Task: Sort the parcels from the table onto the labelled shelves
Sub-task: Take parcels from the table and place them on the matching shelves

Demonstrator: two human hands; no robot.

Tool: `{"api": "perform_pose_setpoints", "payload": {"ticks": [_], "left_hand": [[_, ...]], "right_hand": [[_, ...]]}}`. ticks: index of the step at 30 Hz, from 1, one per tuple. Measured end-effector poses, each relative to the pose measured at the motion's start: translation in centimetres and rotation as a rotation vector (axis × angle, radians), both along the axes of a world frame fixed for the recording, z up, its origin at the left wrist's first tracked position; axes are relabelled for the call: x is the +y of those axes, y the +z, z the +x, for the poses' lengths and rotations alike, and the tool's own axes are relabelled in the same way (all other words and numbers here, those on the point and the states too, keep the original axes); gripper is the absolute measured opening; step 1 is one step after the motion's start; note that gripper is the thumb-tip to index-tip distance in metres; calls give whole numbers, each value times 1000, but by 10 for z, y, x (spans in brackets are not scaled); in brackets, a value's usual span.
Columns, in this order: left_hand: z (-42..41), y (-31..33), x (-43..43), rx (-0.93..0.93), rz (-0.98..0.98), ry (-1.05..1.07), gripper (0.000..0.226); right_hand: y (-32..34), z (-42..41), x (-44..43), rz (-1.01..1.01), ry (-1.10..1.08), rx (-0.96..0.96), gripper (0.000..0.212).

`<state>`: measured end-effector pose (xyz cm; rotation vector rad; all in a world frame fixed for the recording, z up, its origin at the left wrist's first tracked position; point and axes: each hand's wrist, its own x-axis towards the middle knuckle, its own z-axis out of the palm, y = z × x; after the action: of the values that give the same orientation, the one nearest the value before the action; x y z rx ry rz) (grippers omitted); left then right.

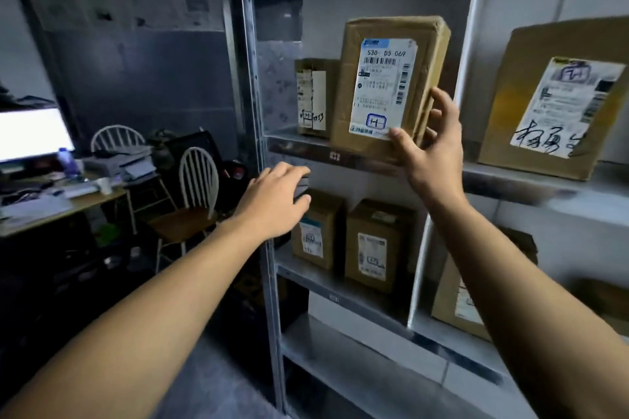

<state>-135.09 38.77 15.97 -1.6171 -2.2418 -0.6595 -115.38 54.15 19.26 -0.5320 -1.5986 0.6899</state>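
**Parcel at the H shelf, right hand gripping**

Watching through the head camera. The right hand (432, 150) holds a brown parcel (388, 78) upright against the front of a metal shelf (299, 146). The thumb presses the lower corner of the white label (384, 85), and the other fingers (442, 102) curl round the parcel's right edge. The label reads 530 D5 069 and has a boxed H near the bottom. A small tag (335, 156) on the shelf lip also shows an H. The parcel's lower edge sits at that lip; I cannot tell whether it bears on the shelf.

The left hand (275, 201) hangs lower, in front of the shelf's upright, palm down, fingers loosely spread and holding nothing.

On the same shelf, behind and to the left of the parcel, stands a small box (313, 95) with handwriting on its label. A large box (551, 99) sits in the bay to the right. Two boxes (318, 231) stand side by side on the shelf below.

Far left: a bench (68, 204) with papers and a lit monitor (30, 133), and a white-backed chair (197, 187) beside it.
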Motion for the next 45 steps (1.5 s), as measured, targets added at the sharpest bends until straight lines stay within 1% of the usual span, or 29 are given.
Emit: {"api": "perform_pose_setpoints", "payload": {"ticks": [5, 8, 16, 20, 25, 31, 33, 35, 37, 38, 41, 42, 43, 45], "left_hand": [[-30, 8, 32, 13, 24, -81, 52], [-43, 16, 55, -6, 68, -125, 52], [-67, 20, 99, -55, 196, -202, 48], [-76, 23, 112, -121, 310, -242, 46], [-95, 36, 126, -147, 397, -285, 47], [-123, 55, 146, -183, 485, -295, 49], [-132, 61, 153, -165, 509, -324, 49], [-142, 66, 158, -142, 535, -348, 49], [-152, 72, 163, -122, 572, -367, 49], [-157, 76, 165, -113, 593, -373, 49], [-171, 85, 173, -107, 643, -395, 50], [-175, 87, 176, -115, 652, -398, 50], [-179, 90, 179, -123, 656, -403, 50], [-186, 94, 184, -119, 657, -423, 51]], "right_hand": [[15, -19, 20, 7, -108, -59, 72], [23, -31, 37, -2, -138, -145, 73], [27, -43, 72, -120, -170, -303, 76], [31, -47, 84, -205, -190, -286, 76], [26, -54, 85, -208, -228, -287, 78], [27, -56, 77, -243, -329, -257, 82], [28, -60, 72, -199, -395, -244, 78], [27, -67, 66, -102, -544, -231, 69], [26, -80, 60, 48, -666, -219, 61], [28, -88, 56, 140, -689, -221, 58], [44, -119, 49, 439, -678, -252, 48], [52, -130, 48, 510, -658, -270, 46], [60, -143, 45, 548, -633, -295, 45], [78, -167, 42, 541, -570, -362, 46]]}}
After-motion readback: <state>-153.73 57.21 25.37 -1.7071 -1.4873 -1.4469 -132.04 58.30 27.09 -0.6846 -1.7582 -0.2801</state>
